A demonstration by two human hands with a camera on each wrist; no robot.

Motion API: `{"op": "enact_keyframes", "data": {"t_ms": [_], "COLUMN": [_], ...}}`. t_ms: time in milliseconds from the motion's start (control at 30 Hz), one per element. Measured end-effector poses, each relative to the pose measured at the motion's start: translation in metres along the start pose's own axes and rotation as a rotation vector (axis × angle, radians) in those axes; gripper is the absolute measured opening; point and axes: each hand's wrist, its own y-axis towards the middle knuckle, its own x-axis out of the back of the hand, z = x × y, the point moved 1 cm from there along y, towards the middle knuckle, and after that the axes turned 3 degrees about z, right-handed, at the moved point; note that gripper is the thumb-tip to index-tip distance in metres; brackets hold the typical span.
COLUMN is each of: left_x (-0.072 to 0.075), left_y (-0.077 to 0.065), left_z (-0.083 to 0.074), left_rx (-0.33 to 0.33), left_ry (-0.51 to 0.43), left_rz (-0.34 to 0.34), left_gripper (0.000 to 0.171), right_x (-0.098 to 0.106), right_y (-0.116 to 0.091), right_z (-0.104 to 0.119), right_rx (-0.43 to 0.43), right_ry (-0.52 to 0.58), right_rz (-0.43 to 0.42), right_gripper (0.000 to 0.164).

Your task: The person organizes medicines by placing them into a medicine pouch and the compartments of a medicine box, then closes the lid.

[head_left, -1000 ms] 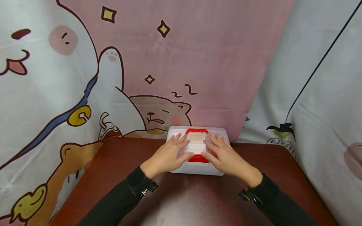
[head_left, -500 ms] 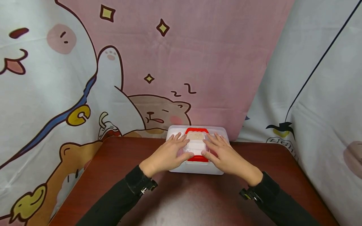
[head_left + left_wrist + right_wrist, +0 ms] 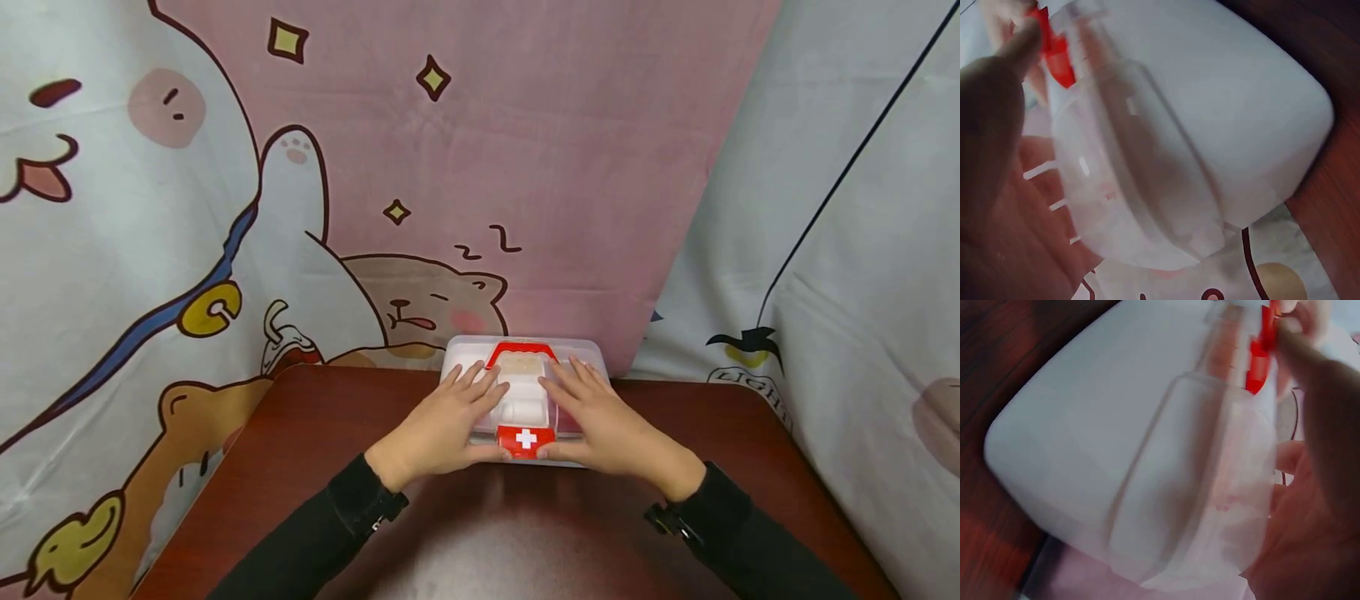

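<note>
On the brown table, a translucent white first-aid box [image 3: 457, 354] stands against the far edge. My left hand [image 3: 442, 425] lies on the left part of its lid with the fingers spread, and my right hand [image 3: 611, 421] mirrors it on the right. Both thumbs reach the front latch [image 3: 527, 442], which is red with a white cross and tilts outward. In the left wrist view the thumb touches the red latch [image 3: 1060, 62]; in the right wrist view the other thumb meets the latch [image 3: 1259, 365]. A red carry handle [image 3: 521, 348] lies on the lid's top.
The dark wooden table [image 3: 480, 542] extends in front of the box. A cartoon-printed cloth [image 3: 585, 167] hangs right behind the table's far edge, with pale cloth [image 3: 862, 292] along the right side.
Both thumbs have moved toward me, from the lid's front edge to the latch. The latch has swung outward, so its white cross now shows. The other fingers stay on the lid.
</note>
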Motion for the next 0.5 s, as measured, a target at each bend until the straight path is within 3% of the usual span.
{"op": "enact_keyframes", "data": {"t_ms": [100,200,500], "left_x": [-0.007,-0.012,-0.017], "left_y": [-0.002,-0.004,0.003], "left_z": [-0.002,-0.004,-0.008], "left_rx": [-0.015,-0.010,0.024], "left_ry": [0.102,0.147,0.220], "left_rz": [-0.037,-0.076,-0.104], "left_gripper": [0.092,0.091,0.095], "right_x": [-0.007,-0.013,-0.014], "right_y": [0.000,0.000,0.002], "right_z": [0.000,-0.001,0.008], "right_rx": [0.011,0.029,0.007], "right_ry": [-0.105,-0.186,-0.246], "right_rz": [-0.027,-0.072,-0.125], "right_gripper": [0.105,0.103,0.100]}}
